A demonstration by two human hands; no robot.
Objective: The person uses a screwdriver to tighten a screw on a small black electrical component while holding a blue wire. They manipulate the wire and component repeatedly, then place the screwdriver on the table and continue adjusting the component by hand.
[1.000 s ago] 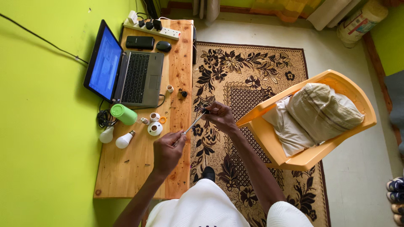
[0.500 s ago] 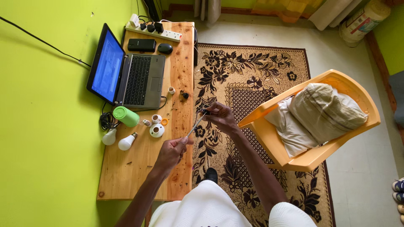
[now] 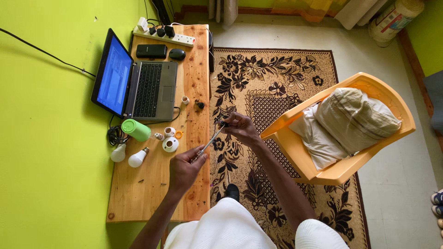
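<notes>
1. A laptop [image 3: 138, 83] and white bulbs [image 3: 137, 158] are seen on the wooden table [image 3: 138, 193].
2. A thin metal tool [image 3: 210, 141] is gripped by the left hand [image 3: 184, 168], fingers clamped on its lower end, over the table's edge.
3. Its upper tip is pinched by the right hand [image 3: 240, 129] above the patterned rug [image 3: 277, 78].
4. An orange chair [image 3: 341, 166] is loaded with cushions [image 3: 355, 117].

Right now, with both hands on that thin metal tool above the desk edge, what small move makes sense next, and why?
Probably bring the thin tool down toward the opened bulb parts. The left hand pinches its lower end, the right hand its upper, and it hangs clear of them.
</notes>
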